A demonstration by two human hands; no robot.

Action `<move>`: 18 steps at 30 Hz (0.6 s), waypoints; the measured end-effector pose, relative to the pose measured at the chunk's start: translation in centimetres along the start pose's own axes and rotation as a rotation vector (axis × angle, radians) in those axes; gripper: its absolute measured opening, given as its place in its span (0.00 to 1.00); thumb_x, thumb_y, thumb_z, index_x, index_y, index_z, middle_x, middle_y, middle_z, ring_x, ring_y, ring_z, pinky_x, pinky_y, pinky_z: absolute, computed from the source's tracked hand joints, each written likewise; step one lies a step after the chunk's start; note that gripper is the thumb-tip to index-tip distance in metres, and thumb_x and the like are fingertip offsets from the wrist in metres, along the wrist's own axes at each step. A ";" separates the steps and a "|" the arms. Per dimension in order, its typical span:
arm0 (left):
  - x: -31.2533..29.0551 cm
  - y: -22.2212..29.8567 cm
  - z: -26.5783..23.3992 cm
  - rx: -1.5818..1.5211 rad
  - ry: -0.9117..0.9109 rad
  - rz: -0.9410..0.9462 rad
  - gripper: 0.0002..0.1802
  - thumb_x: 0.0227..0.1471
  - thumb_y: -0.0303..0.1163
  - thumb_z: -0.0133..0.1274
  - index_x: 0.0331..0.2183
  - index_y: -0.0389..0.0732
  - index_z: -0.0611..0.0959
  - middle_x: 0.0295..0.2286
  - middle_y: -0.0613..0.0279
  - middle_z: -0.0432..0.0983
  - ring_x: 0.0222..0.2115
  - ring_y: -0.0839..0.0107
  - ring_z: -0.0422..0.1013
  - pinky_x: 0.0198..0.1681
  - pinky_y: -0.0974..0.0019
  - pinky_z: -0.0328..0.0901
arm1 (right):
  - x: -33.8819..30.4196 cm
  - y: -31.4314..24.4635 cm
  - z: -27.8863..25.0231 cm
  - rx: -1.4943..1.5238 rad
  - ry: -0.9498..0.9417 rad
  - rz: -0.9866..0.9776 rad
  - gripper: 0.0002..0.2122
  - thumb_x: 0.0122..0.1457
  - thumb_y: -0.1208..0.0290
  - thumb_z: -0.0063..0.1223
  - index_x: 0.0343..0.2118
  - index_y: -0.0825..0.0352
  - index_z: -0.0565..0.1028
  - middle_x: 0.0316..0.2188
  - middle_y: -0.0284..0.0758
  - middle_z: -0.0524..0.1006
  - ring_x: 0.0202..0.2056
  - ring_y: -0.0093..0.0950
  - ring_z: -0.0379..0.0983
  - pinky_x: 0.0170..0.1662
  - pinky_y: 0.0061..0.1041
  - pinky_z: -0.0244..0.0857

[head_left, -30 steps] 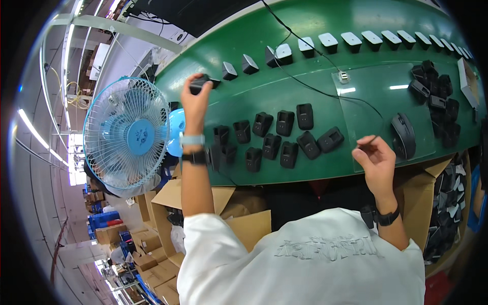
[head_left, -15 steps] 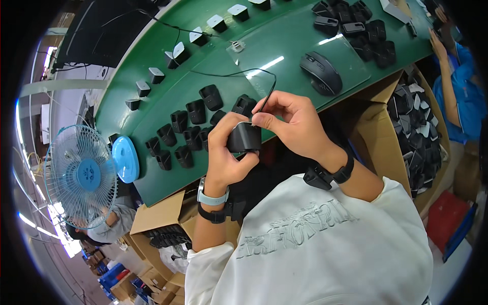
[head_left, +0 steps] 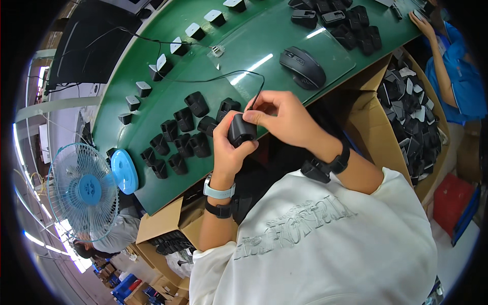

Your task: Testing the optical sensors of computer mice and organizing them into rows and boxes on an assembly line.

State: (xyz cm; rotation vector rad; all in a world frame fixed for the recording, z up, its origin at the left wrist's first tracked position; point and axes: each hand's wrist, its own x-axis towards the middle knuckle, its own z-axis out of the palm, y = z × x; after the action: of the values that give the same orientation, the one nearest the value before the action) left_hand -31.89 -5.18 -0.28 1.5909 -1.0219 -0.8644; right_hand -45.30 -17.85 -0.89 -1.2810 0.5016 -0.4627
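Observation:
My left hand is closed around a small black plastic device, held just over the table's near edge. A small red glow shows at the device's upper edge, beside my left index finger. With thumb and fingers pinched, my right hand grips the end of a thin black cable against the top of the device. My fingers hide the plug, so I cannot tell how far in it sits. Just beyond my left hand, several similar black devices stand on the green table.
A row of light-topped black devices lines the far side. A black mouse lies right of the cable. Open cartons hold black parts. A blue fan stands left. A person in blue works at right.
The view has shifted, so the table's things sit lower-left in the picture. Both hands still hold device and cable; the device is tilted differently, and a red glow now shows on it.

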 end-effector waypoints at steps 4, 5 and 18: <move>-0.3 0.4 0.2 -1.092 -0.123 -0.360 0.37 0.59 0.50 0.44 0.59 0.31 0.69 0.36 0.54 0.73 0.28 0.66 0.65 0.32 0.65 0.59 | 1.2 0.3 -5.7 -1.069 0.563 -0.592 0.25 0.49 0.62 0.70 0.48 0.67 0.75 0.47 0.42 0.75 0.52 0.44 0.66 0.56 0.39 0.60; -0.1 0.3 0.5 -1.111 -0.070 -0.339 0.35 0.61 0.48 0.40 0.59 0.29 0.68 0.36 0.53 0.72 0.29 0.64 0.65 0.33 0.64 0.60 | 1.1 0.9 -6.8 -1.167 0.597 -0.497 0.28 0.49 0.62 0.69 0.52 0.66 0.72 0.49 0.42 0.73 0.54 0.45 0.64 0.57 0.40 0.59; -1.4 -1.3 1.4 -0.850 0.203 -0.220 0.34 0.58 0.25 0.59 0.62 0.32 0.63 0.52 0.56 0.71 0.53 0.66 0.70 0.58 0.61 0.64 | -0.8 0.6 2.8 0.214 0.203 -0.218 0.28 0.64 0.69 0.56 0.62 0.69 0.56 0.52 0.41 0.67 0.52 0.28 0.68 0.57 0.29 0.63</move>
State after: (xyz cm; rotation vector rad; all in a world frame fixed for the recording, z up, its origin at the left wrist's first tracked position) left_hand -33.44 -4.23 -1.85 1.0263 -0.2520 -1.0696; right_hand -44.21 -15.05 -0.82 -1.0918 0.4693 -0.8141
